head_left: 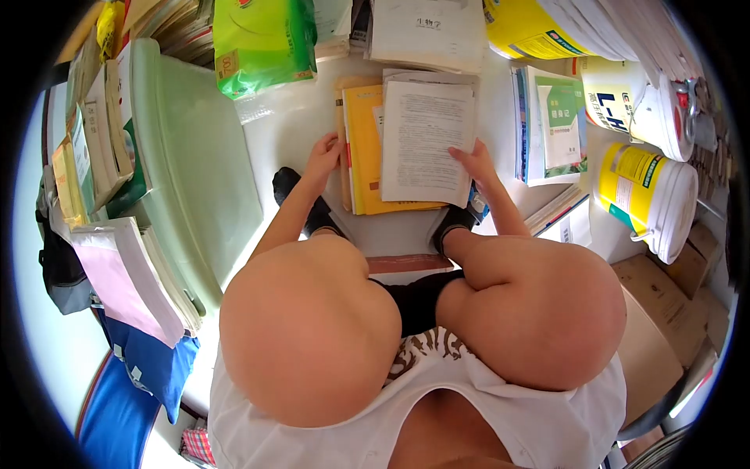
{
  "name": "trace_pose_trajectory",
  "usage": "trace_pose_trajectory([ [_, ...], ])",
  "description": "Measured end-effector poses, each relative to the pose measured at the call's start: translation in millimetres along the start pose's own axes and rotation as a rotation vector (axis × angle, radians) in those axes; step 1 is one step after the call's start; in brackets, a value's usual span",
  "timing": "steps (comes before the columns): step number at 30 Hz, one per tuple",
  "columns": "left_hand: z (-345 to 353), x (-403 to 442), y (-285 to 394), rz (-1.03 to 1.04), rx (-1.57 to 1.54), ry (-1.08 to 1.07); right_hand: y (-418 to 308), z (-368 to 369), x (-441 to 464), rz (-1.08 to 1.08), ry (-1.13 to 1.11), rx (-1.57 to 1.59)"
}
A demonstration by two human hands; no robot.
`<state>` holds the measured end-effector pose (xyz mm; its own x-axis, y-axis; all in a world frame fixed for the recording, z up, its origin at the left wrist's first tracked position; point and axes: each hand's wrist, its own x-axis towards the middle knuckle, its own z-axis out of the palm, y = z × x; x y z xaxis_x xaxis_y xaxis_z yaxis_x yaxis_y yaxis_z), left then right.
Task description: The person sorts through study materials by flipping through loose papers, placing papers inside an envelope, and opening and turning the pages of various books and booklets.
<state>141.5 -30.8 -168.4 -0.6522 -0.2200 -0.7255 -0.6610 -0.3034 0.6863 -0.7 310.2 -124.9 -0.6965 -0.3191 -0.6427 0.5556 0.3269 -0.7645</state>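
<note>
A stack of printed papers [428, 133] lies on top of yellow folders [365, 148], on the floor between my feet. My left hand [323, 159] grips the left edge of the folder stack, its fingertips partly hidden at the edge. On the right side, my right hand [473, 159] holds the edge of the printed papers, the thumb on top and the other fingers mostly out of sight. The top sheets sit slightly askew over the folders. Just beyond them is another pile of white papers [430, 35] with a printed title.
A green tissue pack [262, 47] stands at the far left. Books [558, 125] are stacked on the right, near white-and-yellow buckets [644, 195]. A pale green plastic bin [191, 156] borders the left, with books on it. Cardboard boxes [664, 301] sit at the right.
</note>
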Motion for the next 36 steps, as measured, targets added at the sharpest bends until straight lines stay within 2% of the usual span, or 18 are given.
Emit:
trace_pose_trajectory([
  [2,3,1,-4,0.023,-0.006,-0.051,3,8,1,-0.005,-0.020,0.014],
  [4,9,-1,-8,0.176,0.119,0.036,10,9,3,-0.011,-0.040,0.028],
  [9,17,-9,-1,0.190,0.043,0.060,5,8,1,0.086,-0.058,0.036],
  [11,21,-12,3,0.202,0.037,0.092,4,10,0,0.063,-0.053,0.036],
  [13,21,-10,2,0.604,0.585,0.412,7,12,-1,0.034,-0.048,0.037],
  [15,12,-2,-6,0.646,0.683,0.432,9,13,-10,-0.383,0.260,-0.615],
  [17,15,-2,-3,0.693,0.776,0.454,-15,9,-31,-0.408,0.200,-0.628],
  [19,22,-12,4,0.586,0.531,0.339,-36,4,-52,-0.433,0.139,-0.641],
  [20,23,-13,7,0.600,0.527,0.340,-44,2,-60,-0.393,0.142,-0.573],
  [22,23,-14,10,0.461,0.374,0.224,-49,-6,-69,-0.360,0.151,-0.507],
  [25,28,-16,16,0.449,0.254,0.137,-66,-23,-65,-0.235,0.050,0.055],
  [26,29,-15,18,0.469,0.237,0.142,-77,-29,-57,-0.255,0.047,0.039],
  [28,30,-20,21,0.413,0.381,0.157,-116,-30,-40,-0.278,0.063,0.259],
  [29,30,-22,23,0.424,0.370,0.162,-139,-30,-31,-0.279,0.038,0.264],
  [31,30,-26,28,0.315,0.522,0.140,-163,-31,7,-0.311,0.017,0.269],
  [36,32,-24,20,0.290,0.614,0.163,-203,-23,103,-0.449,-0.060,0.252],
])
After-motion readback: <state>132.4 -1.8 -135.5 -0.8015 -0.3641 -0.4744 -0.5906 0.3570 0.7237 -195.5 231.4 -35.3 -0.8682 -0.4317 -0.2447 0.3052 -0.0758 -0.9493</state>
